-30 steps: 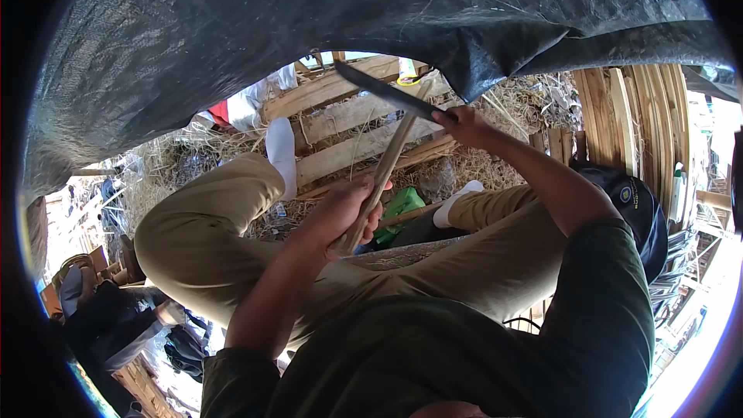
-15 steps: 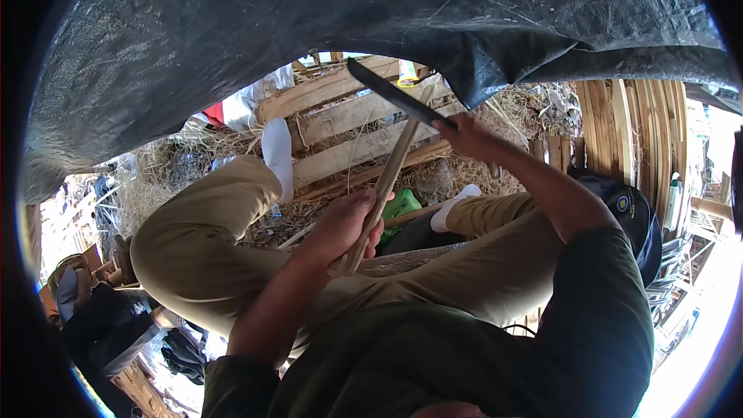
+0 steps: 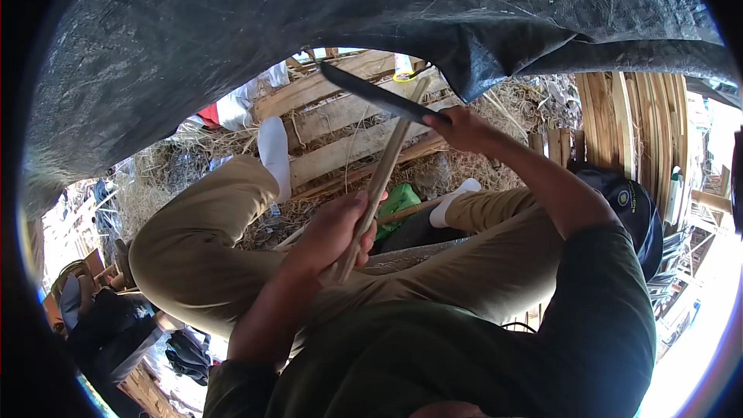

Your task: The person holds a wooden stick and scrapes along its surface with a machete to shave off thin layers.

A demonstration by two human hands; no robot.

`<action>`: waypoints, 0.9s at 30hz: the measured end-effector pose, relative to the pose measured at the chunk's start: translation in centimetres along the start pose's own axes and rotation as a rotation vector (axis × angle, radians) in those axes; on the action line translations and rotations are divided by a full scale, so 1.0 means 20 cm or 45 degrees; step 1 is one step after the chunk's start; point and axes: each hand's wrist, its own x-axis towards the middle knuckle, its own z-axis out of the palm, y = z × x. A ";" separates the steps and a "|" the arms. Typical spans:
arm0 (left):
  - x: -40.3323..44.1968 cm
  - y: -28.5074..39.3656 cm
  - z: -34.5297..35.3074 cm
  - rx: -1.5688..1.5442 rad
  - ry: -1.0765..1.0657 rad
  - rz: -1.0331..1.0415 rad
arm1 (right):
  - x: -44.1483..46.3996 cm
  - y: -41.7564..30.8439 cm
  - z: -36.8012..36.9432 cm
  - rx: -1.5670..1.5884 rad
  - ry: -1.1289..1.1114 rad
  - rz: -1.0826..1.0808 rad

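Observation:
A pale strip of wood [image 3: 387, 162] slants up and away from my lap. Around its lower part my left hand [image 3: 333, 236] is closed, the thumb lying along the wood. My right hand [image 3: 464, 130] grips the handle of a machete [image 3: 371, 93], whose long dark blade points to the upper left. The blade crosses the strip near its upper end; whether it touches or only passes over cannot be made out. The machete's handle is mostly hidden in my fingers.
A black tarp [image 3: 271, 0] hangs low in front. Wooden slats [image 3: 325, 120] lie on straw between my feet. Upright boards [image 3: 635, 124] and a dark bag [image 3: 627, 209] stand at the right. A green plastic item [image 3: 398, 205] lies beyond my left hand.
The machete has shifted a little to the left with my right hand, its blade now lying somewhat flatter. My left hand still holds the wood strip, slightly further left.

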 end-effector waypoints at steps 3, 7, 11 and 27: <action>0.00 0.03 0.01 0.059 -0.018 0.012 | -0.06 -0.09 -0.03 0.011 -0.134 0.115; -0.03 0.05 0.02 -0.012 -0.004 -0.041 | -0.07 -0.10 -0.01 0.052 -0.113 -0.012; -0.04 0.06 0.03 -0.078 0.003 -0.038 | 0.03 0.04 -0.05 0.011 0.007 0.143; -0.10 0.10 0.01 -0.210 -0.057 -0.030 | -0.13 -0.19 -0.02 0.142 -0.106 -0.043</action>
